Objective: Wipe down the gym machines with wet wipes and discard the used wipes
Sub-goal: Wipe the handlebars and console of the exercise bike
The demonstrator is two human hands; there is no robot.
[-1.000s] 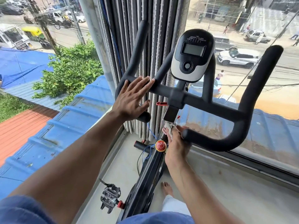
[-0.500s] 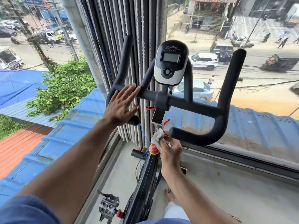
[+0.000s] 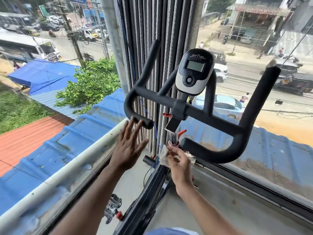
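An exercise bike stands before a window, with black foam handlebars (image 3: 211, 118) and a grey-and-black display console (image 3: 194, 72). My right hand (image 3: 179, 164) pinches a crumpled, soiled white wipe (image 3: 164, 156) against the handlebar post (image 3: 173, 138), just above the bike frame (image 3: 152, 192). My left hand (image 3: 129, 146) hovers with straight, spread fingers just below the left grip end (image 3: 144, 122), fingertips near it. The resistance knob is hidden behind the wipe and hand.
Large window glass (image 3: 254, 141) and its dark sill run close behind the bike. Folded vertical blinds (image 3: 152, 31) hang behind the left handlebar. A pedal (image 3: 112, 207) sticks out low left. A white rail (image 3: 67, 172) lines the left window over the grey floor (image 3: 220, 209).
My left hand has come off the left handlebar and dropped below its grip end. My right hand has slid the wipe slightly down the post. The camera has pulled back.
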